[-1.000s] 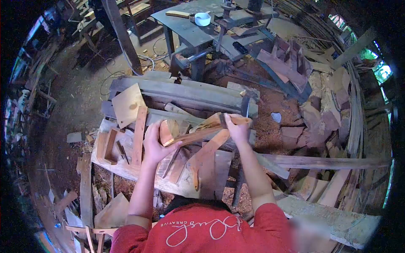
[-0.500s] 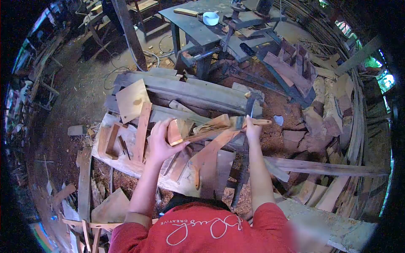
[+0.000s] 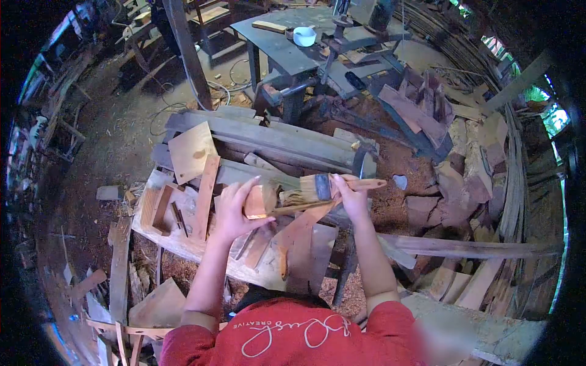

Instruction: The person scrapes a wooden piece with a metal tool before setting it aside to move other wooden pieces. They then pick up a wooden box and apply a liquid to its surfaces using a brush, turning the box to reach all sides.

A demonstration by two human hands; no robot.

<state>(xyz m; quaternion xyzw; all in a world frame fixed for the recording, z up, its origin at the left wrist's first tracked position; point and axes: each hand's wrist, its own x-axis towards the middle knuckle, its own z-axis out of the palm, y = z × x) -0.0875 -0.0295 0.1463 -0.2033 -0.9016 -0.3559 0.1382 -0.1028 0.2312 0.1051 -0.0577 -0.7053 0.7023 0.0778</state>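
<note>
My left hand [image 3: 235, 210] is wrapped round the near end of a carved wooden piece [image 3: 261, 200], whose shape is partly hidden by my fingers. My right hand [image 3: 352, 198] grips a wide paintbrush [image 3: 369, 183] by its wooden handle. The brush has a dark band and pale bristles, which point left and lie against or just over the far part of the wooden piece. Under both hands a reddish plank [image 3: 305, 222] slants across the work surface. An orange-handled tool [image 3: 282, 262] lies nearer to me.
A low bench of rough boards [image 3: 262, 135] runs behind my hands. On the left are a square wooden board [image 3: 192, 151] and a small wooden frame [image 3: 160, 210]. A metal table [image 3: 268, 41] with a white container [image 3: 304, 36] stands farther back. Wood scraps surround the bench.
My right hand and the brush have moved left, closer to my left hand. The brush has turned so its broad side now shows. My left hand still holds the wooden piece.
</note>
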